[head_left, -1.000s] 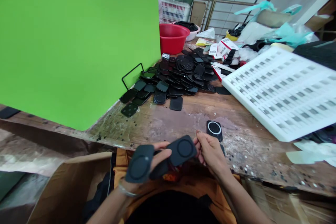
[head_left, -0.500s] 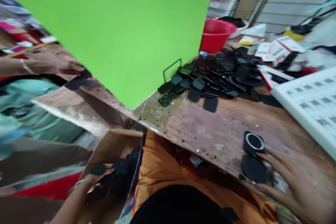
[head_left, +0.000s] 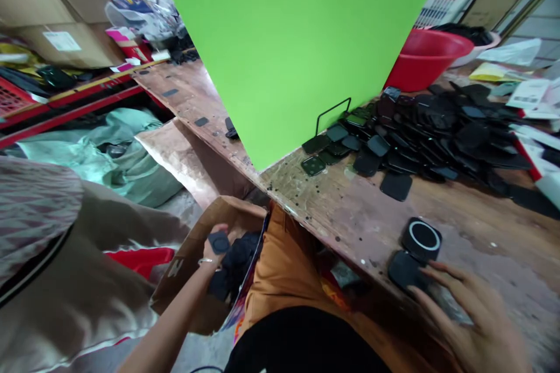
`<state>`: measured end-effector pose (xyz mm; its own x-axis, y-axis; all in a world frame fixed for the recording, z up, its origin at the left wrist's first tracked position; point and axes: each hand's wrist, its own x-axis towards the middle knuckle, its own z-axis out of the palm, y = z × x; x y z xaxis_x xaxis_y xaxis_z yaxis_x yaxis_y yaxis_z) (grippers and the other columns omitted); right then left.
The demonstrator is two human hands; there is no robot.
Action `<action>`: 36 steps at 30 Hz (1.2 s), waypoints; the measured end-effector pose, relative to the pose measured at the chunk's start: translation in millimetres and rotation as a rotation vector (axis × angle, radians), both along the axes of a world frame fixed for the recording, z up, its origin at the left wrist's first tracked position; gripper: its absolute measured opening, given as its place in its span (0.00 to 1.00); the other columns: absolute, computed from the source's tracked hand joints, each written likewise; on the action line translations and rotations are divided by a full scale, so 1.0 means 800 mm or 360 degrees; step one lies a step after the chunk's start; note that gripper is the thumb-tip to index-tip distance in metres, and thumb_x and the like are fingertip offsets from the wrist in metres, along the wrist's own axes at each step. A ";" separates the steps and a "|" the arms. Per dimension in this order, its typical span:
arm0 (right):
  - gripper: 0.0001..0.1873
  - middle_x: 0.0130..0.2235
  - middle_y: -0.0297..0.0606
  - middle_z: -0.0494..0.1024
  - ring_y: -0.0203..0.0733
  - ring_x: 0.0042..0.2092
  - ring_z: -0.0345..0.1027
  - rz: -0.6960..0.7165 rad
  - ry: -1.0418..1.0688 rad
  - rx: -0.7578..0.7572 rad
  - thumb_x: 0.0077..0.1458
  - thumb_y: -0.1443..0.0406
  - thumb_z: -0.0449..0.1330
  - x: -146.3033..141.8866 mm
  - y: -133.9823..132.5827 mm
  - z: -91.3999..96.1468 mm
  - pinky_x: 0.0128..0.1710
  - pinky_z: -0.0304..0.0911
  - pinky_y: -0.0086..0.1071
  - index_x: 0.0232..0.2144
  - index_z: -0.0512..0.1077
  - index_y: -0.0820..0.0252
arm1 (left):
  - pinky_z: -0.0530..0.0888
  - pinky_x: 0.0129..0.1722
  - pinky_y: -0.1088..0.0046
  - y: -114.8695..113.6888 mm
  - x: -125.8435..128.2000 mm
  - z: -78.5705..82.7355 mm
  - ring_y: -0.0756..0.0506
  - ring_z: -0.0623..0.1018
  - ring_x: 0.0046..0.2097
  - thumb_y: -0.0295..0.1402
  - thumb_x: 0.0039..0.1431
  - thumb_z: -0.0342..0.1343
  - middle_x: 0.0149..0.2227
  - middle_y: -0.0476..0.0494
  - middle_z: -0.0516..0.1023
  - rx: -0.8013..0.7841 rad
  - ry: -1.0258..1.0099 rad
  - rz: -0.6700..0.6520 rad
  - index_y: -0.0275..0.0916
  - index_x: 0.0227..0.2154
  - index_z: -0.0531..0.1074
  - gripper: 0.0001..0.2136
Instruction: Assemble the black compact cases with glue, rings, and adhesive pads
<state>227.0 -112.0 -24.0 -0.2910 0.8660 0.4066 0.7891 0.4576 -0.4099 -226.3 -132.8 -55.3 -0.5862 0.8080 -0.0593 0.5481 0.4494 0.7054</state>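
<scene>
My left hand (head_left: 210, 253) is down in an open cardboard box (head_left: 177, 273), its fingers closed on a small dark square piece (head_left: 219, 242) with a faint round mark. Dark pieces (head_left: 240, 256) lie heaped beside it in the box. On the wooden table rests a black folding charger pad (head_left: 422, 239), opened into two square panels, the far one bearing a white ring. My right hand (head_left: 472, 309) has its fingers spread, with fingertips touching the edge of the near panel. Something clear and shiny under the right palm is partly hidden.
A tall green board (head_left: 297, 52) stands on the table (head_left: 332, 215). Flat black pieces (head_left: 420, 134) are piled by a red basin (head_left: 431, 58). White and red packaging (head_left: 534, 93) lies at right. A large carton (head_left: 65, 23) and a green sack (head_left: 114, 151) are at left.
The view has swung left. My left hand has turned, bringing the dark square piece up into plain sight. My right hand stays by the charger pad. Another person's hand at left is gone from view.
</scene>
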 end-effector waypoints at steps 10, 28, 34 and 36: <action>0.05 0.37 0.36 0.71 0.38 0.40 0.67 0.0221 0.0796 -0.0457 0.58 0.66 0.59 -0.112 0.009 0.063 0.39 0.62 0.30 0.37 0.74 0.54 | 0.75 0.45 0.63 0.091 0.190 0.069 0.42 0.72 0.48 0.27 0.52 0.59 0.51 0.41 0.67 0.0515 -0.0558 -0.0924 0.43 0.57 0.56 0.30; 0.07 0.37 0.40 0.70 0.44 0.45 0.61 0.0215 0.0678 0.0032 0.53 0.75 0.58 -0.067 0.008 0.094 0.44 0.61 0.39 0.29 0.68 0.59 | 0.72 0.45 0.64 0.100 0.312 0.074 0.42 0.73 0.46 0.32 0.48 0.62 0.48 0.40 0.70 0.0042 -0.0905 -0.1402 0.41 0.55 0.60 0.30; 0.09 0.33 0.38 0.74 0.42 0.40 0.65 0.0457 0.0475 0.0292 0.50 0.76 0.60 -0.074 -0.014 0.115 0.41 0.65 0.35 0.33 0.70 0.60 | 0.72 0.31 0.73 0.103 0.320 0.085 0.50 0.74 0.30 0.33 0.46 0.65 0.33 0.48 0.72 -0.0118 -0.1547 -0.1125 0.37 0.43 0.64 0.22; 0.07 0.31 0.37 0.75 0.42 0.39 0.66 0.0431 0.0573 0.0321 0.51 0.75 0.60 -0.077 -0.020 0.120 0.40 0.64 0.34 0.31 0.70 0.60 | 0.71 0.26 0.76 0.106 0.318 0.085 0.52 0.73 0.26 0.36 0.44 0.68 0.28 0.50 0.72 -0.0212 -0.1811 -0.0948 0.36 0.38 0.67 0.21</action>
<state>165.5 -128.3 71.7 -0.3052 0.6721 0.6746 0.4554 0.7252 -0.5165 28.3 -48.4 12.9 0.2933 0.8752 -0.3846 -0.1889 0.4475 0.8741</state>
